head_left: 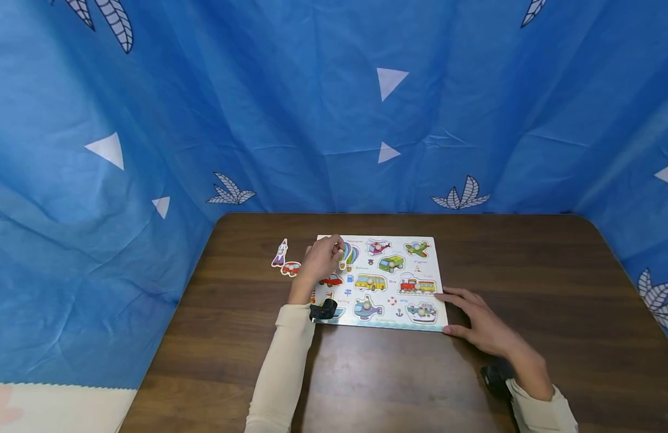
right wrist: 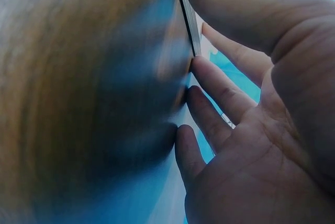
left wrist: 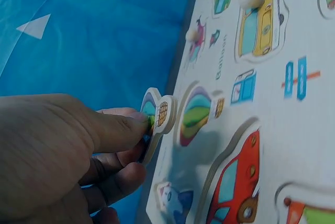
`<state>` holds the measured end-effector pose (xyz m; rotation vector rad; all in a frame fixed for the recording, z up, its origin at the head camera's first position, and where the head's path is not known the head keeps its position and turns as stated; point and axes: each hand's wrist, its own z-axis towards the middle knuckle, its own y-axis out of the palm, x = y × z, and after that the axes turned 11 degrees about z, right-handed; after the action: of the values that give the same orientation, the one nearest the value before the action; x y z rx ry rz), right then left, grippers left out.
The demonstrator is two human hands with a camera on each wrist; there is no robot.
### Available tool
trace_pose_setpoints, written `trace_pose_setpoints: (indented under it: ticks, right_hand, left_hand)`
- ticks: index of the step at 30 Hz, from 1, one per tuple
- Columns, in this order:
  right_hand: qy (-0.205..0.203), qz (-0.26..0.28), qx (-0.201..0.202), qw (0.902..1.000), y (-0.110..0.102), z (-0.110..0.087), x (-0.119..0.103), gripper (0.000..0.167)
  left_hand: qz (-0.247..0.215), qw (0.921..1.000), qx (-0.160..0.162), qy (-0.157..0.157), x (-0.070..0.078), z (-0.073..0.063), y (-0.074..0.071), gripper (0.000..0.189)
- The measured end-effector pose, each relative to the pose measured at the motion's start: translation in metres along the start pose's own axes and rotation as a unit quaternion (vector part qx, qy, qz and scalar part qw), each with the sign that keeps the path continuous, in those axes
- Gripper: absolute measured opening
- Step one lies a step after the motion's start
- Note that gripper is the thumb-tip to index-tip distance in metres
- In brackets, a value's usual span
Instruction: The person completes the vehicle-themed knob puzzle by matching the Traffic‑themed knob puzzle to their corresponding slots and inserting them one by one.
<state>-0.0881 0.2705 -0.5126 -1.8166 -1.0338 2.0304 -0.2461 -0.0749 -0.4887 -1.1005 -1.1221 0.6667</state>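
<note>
My left hand (head_left: pixel 320 260) pinches a hot-air balloon puzzle piece (left wrist: pixel 162 114) between thumb and fingers. The piece is tilted, just above the balloon-shaped recess (left wrist: pixel 196 114) in the upper left of a white wooden vehicle puzzle board (head_left: pixel 385 300). Below that recess, the red car picture (left wrist: pixel 235 182) shows in a sunken outline. At the board's right edge rests my right hand (head_left: pixel 482 325), fingers extended, thumb near the lower right corner. In the right wrist view its fingertips (right wrist: pixel 198 66) touch the tabletop and the board's edge.
Left of the board, a rocket piece (head_left: pixel 279 253) and a red car piece (head_left: pixel 291 269) lie on the brown wooden table (head_left: pixel 220 349). Knobbed pieces sit in the board, among them a yellow bus (head_left: pixel 370 282) and a train (head_left: pixel 417 285). A blue curtain (head_left: pixel 334 120) hangs behind.
</note>
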Motion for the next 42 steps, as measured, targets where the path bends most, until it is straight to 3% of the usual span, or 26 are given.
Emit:
trace_pose_setpoints:
  ticks: [15, 24, 30, 42]
  right_hand:
    - [0.016, 0.000, 0.001, 0.9999, 0.001, 0.002, 0.001, 0.064]
    - [0.007, -0.001, 0.003, 1.0000, 0.002, 0.001, 0.003, 0.064]
    - [-0.006, -0.007, 0.008, 0.9999, 0.003, 0.000, 0.005, 0.064]
    - [0.006, -0.011, 0.002, 0.9999, 0.001, 0.002, 0.002, 0.064]
  left_hand:
    - [0.017, 0.9993, -0.031, -0.011, 0.007, 0.010, 0.019, 0.004]
    - [0.022, 0.9987, -0.045, -0.013, 0.011, 0.011, 0.023, 0.005]
    - [0.041, 0.9985, -0.028, -0.023, 0.014, 0.013, 0.023, 0.005]
    - [0.057, 0.9973, -0.031, -0.034, 0.014, 0.015, 0.021, 0.006]
